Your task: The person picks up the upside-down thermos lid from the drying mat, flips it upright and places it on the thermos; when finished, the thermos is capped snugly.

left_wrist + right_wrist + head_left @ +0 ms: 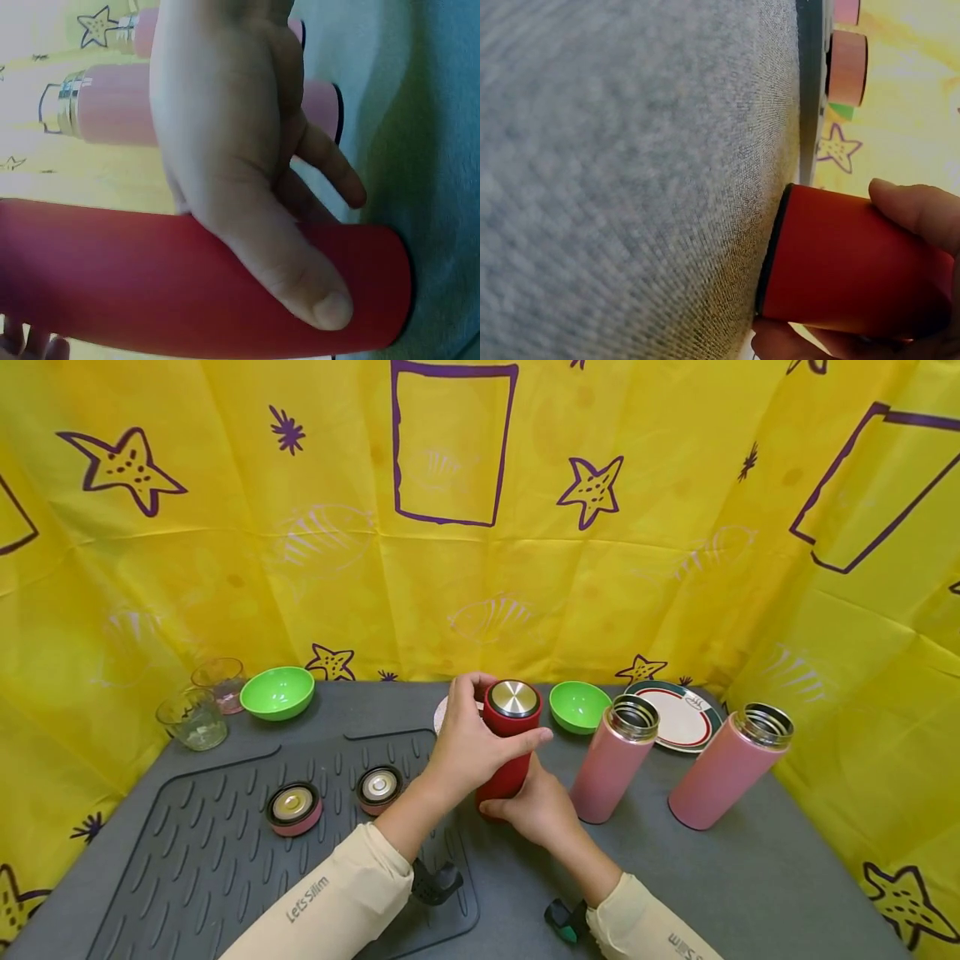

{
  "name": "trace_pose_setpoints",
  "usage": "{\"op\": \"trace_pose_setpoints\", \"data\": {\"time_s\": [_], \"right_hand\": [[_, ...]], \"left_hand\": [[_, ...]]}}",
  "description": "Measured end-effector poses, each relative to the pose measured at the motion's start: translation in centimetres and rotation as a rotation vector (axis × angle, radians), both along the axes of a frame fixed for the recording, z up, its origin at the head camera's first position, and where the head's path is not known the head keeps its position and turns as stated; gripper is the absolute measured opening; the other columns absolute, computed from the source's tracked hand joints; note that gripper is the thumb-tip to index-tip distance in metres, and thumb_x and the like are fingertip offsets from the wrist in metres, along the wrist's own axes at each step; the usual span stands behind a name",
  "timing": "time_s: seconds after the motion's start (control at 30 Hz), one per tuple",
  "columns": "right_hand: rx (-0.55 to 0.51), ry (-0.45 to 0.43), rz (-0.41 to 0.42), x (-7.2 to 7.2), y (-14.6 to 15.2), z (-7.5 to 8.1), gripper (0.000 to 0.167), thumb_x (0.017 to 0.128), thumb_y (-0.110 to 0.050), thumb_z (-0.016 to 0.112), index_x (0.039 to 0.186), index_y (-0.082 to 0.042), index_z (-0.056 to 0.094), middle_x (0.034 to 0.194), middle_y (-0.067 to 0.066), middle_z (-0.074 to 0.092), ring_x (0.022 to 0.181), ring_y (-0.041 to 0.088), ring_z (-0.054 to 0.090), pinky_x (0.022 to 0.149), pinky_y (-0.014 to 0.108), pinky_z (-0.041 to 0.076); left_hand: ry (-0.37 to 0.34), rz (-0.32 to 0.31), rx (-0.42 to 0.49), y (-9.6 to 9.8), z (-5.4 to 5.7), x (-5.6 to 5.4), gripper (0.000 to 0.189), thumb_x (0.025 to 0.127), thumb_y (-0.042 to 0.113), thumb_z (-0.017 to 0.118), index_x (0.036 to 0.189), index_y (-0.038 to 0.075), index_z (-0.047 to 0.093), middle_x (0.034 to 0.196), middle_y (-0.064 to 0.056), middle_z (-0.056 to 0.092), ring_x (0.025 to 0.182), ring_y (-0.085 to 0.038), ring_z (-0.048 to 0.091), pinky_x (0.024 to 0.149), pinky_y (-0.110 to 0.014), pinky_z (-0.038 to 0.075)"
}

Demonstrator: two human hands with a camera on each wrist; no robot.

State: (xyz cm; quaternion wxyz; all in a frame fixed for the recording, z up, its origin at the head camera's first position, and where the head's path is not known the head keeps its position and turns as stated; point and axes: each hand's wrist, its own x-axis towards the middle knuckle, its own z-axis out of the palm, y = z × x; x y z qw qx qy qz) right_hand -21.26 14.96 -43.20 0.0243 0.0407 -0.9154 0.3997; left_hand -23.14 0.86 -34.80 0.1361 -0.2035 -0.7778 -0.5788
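A red thermos bottle [517,718] with a brushed silver top stands upright on the grey tabletop, both hands around it. My left hand [476,739] grips its upper part, with the thumb across the front and the fingers behind. Lower down, my right hand [536,806] holds the body close to the base. In the left wrist view, the right hand's thumb lies along the red bottle [150,277]. The right wrist view shows the black-rimmed base of the bottle [855,262] at the table surface.
Right of the hands stand two pink bottles [611,768] [720,777] without lids. Two upturned pink lids [295,810] [378,787] lie on the ridged drying mat [225,860]. Green bowls [277,693] [580,706], glasses [193,722] and a rimmed plate [678,718] stand along the back.
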Motion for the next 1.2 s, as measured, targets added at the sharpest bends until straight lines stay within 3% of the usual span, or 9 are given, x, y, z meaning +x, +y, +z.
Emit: {"op": "trace_pose_setpoints", "data": {"time_s": [0.13,0.23,0.37,0.57,0.73,0.83,0.97,1.07,1.2], "right_hand": [[0.005,0.005,-0.001,0.0,0.1,0.1,0.071,0.067,-0.035,0.089,0.123,-0.012,0.052,0.104,0.000,0.066,0.090,0.020,0.063,0.077,0.043,0.051],[0.010,0.014,0.006,0.0,0.2,0.3,0.068,0.066,-0.034,0.089,0.120,-0.013,0.053,0.101,-0.001,0.066,0.088,0.019,0.063,0.075,0.042,0.051],[0.013,0.021,0.007,0.0,0.1,0.4,0.067,0.065,-0.033,0.089,0.118,-0.013,0.054,0.097,-0.001,0.067,0.084,0.017,0.063,0.073,0.040,0.051],[-0.004,0.011,-0.006,0.1,0.1,0.5,0.063,0.066,-0.031,0.089,0.115,-0.013,0.054,0.095,-0.001,0.067,0.081,0.017,0.063,0.072,0.040,0.050],[-0.013,0.008,-0.005,0.1,0.0,0.3,0.064,0.066,-0.030,0.089,0.116,-0.012,0.053,0.096,0.000,0.067,0.083,0.017,0.063,0.073,0.041,0.050],[-0.022,0.011,-0.001,0.0,-0.1,0.2,0.065,0.066,-0.030,0.089,0.118,-0.012,0.053,0.098,-0.001,0.067,0.085,0.018,0.063,0.074,0.040,0.051],[-0.021,0.013,0.002,0.0,-0.1,0.2,0.066,0.066,-0.030,0.089,0.119,-0.014,0.053,0.099,-0.002,0.067,0.086,0.017,0.063,0.075,0.040,0.051],[-0.002,0.011,0.001,-0.1,0.0,0.2,0.065,0.065,-0.032,0.089,0.118,-0.017,0.054,0.097,-0.004,0.066,0.084,0.015,0.062,0.074,0.038,0.051],[0.022,0.002,0.004,-0.1,0.1,0.4,0.062,0.064,-0.035,0.089,0.114,-0.018,0.056,0.092,-0.006,0.066,0.079,0.014,0.061,0.071,0.037,0.050]], "left_hand": [[0.071,0.121,-0.039,0.3,0.2,0.0,0.071,0.066,0.048,0.088,0.117,0.015,0.052,0.105,0.005,0.054,0.096,-0.011,0.052,0.077,-0.032,0.051],[0.095,0.124,-0.041,0.0,0.3,-0.1,0.067,0.065,0.043,0.090,0.118,0.016,0.059,0.104,0.007,0.058,0.095,-0.010,0.055,0.076,-0.032,0.053],[0.066,0.043,-0.018,-0.7,0.4,-0.4,0.066,0.067,0.038,0.091,0.124,0.020,0.064,0.111,0.007,0.062,0.099,-0.011,0.059,0.079,-0.031,0.054],[-0.078,-0.145,0.016,-2.0,0.7,-1.5,0.064,0.069,0.032,0.090,0.128,0.030,0.065,0.117,0.003,0.066,0.103,-0.014,0.061,0.082,-0.036,0.053],[-0.122,-0.198,-0.023,-2.3,0.6,-1.7,0.065,0.073,0.031,0.087,0.132,0.030,0.060,0.119,0.005,0.063,0.107,-0.015,0.058,0.087,-0.041,0.050],[-0.081,-0.162,-0.067,-1.8,0.5,-1.3,0.070,0.074,0.036,0.086,0.134,0.023,0.053,0.124,0.004,0.055,0.111,-0.017,0.052,0.090,-0.043,0.048],[-0.017,-0.024,-0.092,-0.8,0.6,-0.4,0.077,0.068,0.049,0.087,0.126,0.016,0.047,0.117,0.001,0.049,0.104,-0.018,0.049,0.083,-0.039,0.049],[0.026,0.075,-0.081,-0.5,0.7,-0.1,0.073,0.066,0.049,0.088,0.118,0.016,0.051,0.109,0.005,0.054,0.098,-0.015,0.052,0.079,-0.035,0.050],[0.070,0.106,-0.044,-0.5,0.9,-0.1,0.062,0.065,0.041,0.091,0.114,0.018,0.061,0.105,0.009,0.061,0.095,-0.009,0.058,0.077,-0.030,0.053]]}}
